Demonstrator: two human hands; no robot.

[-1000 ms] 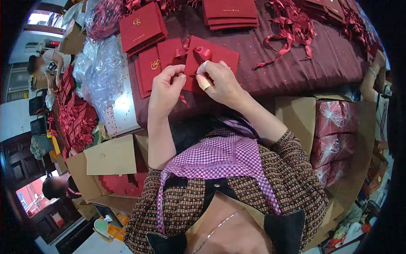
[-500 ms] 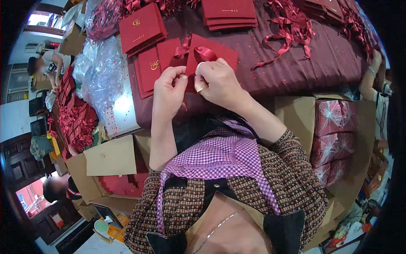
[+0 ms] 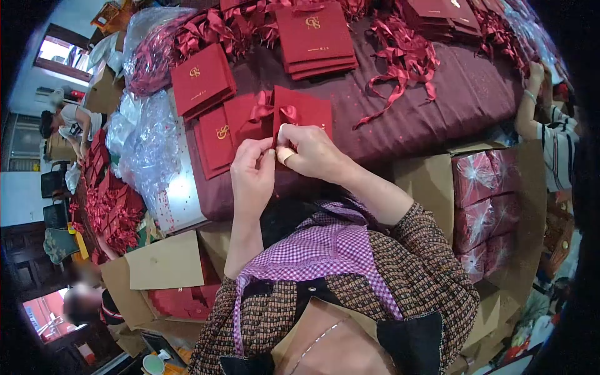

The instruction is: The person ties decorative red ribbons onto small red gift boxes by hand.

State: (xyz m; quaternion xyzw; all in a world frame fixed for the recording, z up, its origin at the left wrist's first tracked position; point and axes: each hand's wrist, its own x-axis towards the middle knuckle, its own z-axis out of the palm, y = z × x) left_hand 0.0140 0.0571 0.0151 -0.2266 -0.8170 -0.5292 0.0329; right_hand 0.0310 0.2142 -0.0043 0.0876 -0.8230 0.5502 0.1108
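In the head view, a red paper gift bag with satin ribbon at its middle lies on the cloth-covered table. My left hand is closed in a pinch at the bag's near edge. Close beside it, my right hand, wearing a ring, has its fingers curled and pinched on the same edge. The fingertips nearly meet, and they hide whether ribbon is also between them. Under and left of this bag lie more red bags with gold print.
Bag stacks and loose ribbons lie farther back. Cardboard boxes with red packs and red bags flank me. Plastic wrap is at left. Another person's arm reaches in at right; other people are at left.
The view has shifted, so the table sits lower in the picture. My hands have drawn closer together at the bag's near edge, and the ribbon tail below them no longer shows.
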